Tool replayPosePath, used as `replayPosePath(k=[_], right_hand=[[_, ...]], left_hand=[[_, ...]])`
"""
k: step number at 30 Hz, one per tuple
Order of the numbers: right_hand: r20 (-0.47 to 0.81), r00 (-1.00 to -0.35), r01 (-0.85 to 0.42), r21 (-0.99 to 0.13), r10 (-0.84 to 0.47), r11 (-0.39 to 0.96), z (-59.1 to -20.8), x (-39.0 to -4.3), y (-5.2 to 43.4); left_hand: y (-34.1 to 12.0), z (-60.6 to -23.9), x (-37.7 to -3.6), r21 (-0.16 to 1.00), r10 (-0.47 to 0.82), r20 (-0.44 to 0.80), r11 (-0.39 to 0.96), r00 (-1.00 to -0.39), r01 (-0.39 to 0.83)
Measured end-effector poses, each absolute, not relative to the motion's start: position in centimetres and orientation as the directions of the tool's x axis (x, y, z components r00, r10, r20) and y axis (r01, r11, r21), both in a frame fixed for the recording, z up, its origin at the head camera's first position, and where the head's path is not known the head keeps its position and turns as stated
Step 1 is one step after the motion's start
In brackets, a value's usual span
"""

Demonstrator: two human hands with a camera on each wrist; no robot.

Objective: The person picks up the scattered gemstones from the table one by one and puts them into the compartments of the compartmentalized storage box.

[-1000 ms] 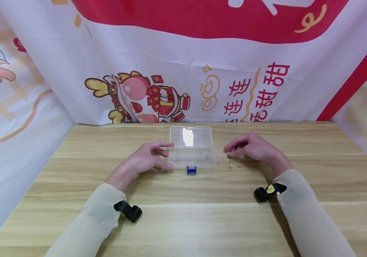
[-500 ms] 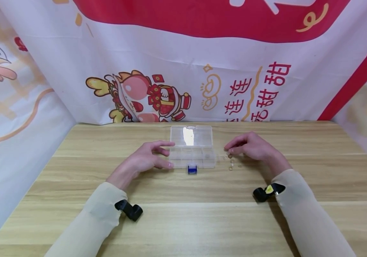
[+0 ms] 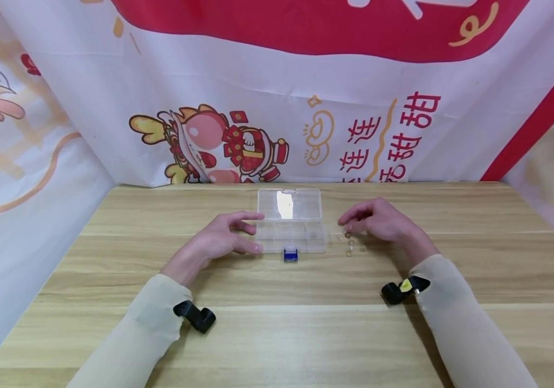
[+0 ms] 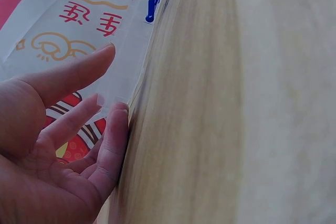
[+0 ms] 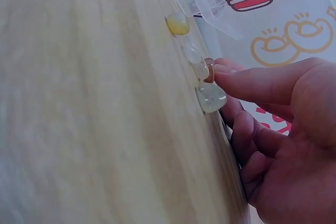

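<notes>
A clear plastic compartment box (image 3: 267, 231) lies with its lid (image 3: 301, 205) raised at the back and a blue latch (image 3: 290, 254) at its front. My left hand (image 3: 219, 234) is at the box's left end, fingers and thumb extended; the fingertips touch or nearly touch its edge. To the right of the box, my right hand (image 3: 379, 220) has its thumb and curled fingers low over small glossy stones. In the right wrist view the thumb tip meets a reddish-brown stone (image 5: 210, 70); whether it is pinched is hidden. Around it lie a yellowish stone (image 5: 178, 23) and a clear stone (image 5: 211, 99).
The wooden table (image 3: 286, 334) extends toward the wearer and to both sides. A printed cloth (image 3: 277, 81) hangs at its far edge, with more cloth on the left and right. Black wrist cameras sit on both sleeves.
</notes>
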State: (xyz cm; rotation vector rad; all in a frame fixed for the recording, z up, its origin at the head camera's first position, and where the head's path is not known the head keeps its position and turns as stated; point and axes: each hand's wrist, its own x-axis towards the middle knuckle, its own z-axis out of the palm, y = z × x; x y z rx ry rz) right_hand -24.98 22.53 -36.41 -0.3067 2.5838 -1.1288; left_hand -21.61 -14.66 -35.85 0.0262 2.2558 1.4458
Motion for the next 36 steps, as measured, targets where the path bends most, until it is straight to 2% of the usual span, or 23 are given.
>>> replayPosePath(k=[10,36], right_hand=[[-0.21,-0.938,-0.041,-0.723,-0.276,0.69,-36.28,-24.9,22.23],[-0.228,-0.916,-0.074,-0.713,-0.33,0.697,-36.2,-25.0,22.27]], left_hand=[[-14.62,-35.68,-21.54,0.862,0.255,-0.369,0.453,-0.894,-0.227],[-14.61,-35.79,-21.64,0.866,0.256,-0.37,0.443,-0.893,-0.231]])
